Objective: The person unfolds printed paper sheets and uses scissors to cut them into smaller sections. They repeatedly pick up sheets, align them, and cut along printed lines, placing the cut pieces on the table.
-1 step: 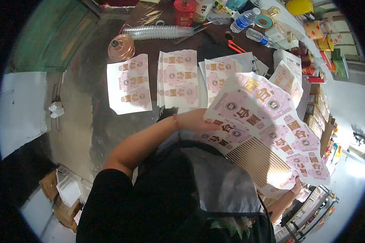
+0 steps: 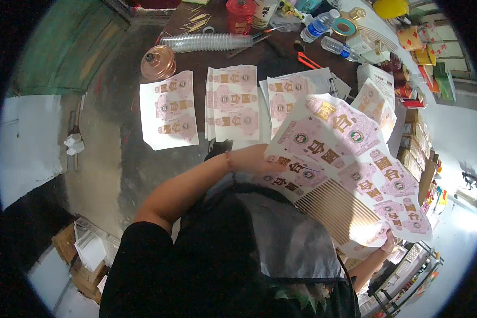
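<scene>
A large white printed sheet [image 2: 323, 153] with pink patches, gold lettering and green seals is spread in front of me, tilted and curved. At its left edge, my left hand [image 2: 257, 158] is closed on the paper, its fingers partly hidden. My right hand [image 2: 388, 243] pinches the lower right edge. A block of brown and white stripes [image 2: 338, 209] shows on the lower part of the sheet. On the dark table lie smaller printed sheets: a single one [image 2: 169, 111] at the left, an overlapping stack [image 2: 236, 103] in the middle, and more [image 2: 286, 95] partly behind the large sheet.
A copper-coloured spool [image 2: 158, 62] stands at the table's left edge. Behind lie a row of nested clear cups [image 2: 209, 42], orange-handled scissors [image 2: 308, 61], two water bottles [image 2: 319, 26] and a red container [image 2: 240, 16]. Stacked boxes [image 2: 412, 143] stand at right, cardboard [image 2: 85, 275] at lower left.
</scene>
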Motion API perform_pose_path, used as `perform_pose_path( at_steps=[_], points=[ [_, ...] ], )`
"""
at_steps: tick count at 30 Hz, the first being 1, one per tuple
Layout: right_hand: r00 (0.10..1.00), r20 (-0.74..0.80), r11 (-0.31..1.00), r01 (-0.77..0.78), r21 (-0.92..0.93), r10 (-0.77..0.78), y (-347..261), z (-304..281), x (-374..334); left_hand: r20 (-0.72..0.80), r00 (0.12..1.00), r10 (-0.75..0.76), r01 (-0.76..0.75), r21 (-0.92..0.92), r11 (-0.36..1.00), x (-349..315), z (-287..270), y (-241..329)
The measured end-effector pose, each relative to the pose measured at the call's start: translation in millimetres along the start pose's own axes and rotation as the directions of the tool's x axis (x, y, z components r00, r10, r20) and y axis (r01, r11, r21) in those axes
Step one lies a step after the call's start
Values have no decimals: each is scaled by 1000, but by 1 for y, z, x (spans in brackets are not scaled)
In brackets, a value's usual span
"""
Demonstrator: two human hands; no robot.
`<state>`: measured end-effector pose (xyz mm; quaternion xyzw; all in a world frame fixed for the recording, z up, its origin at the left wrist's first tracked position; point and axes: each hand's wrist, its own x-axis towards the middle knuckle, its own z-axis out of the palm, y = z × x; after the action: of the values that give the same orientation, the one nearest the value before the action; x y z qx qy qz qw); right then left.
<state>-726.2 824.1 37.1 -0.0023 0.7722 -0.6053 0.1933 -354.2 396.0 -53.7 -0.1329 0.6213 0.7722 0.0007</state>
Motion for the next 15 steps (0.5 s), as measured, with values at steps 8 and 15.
perform_pose_path(
  at_steps=[8,15],
  points=[
    [982,182,998,-59,39,51,-10,20,33,-249,957,-149,167,52,985,-7,-12,9],
    [864,482,980,-60,-190,146,-34,128,92,-6,802,597,-183,949,257,-28,-97,8]
  ],
)
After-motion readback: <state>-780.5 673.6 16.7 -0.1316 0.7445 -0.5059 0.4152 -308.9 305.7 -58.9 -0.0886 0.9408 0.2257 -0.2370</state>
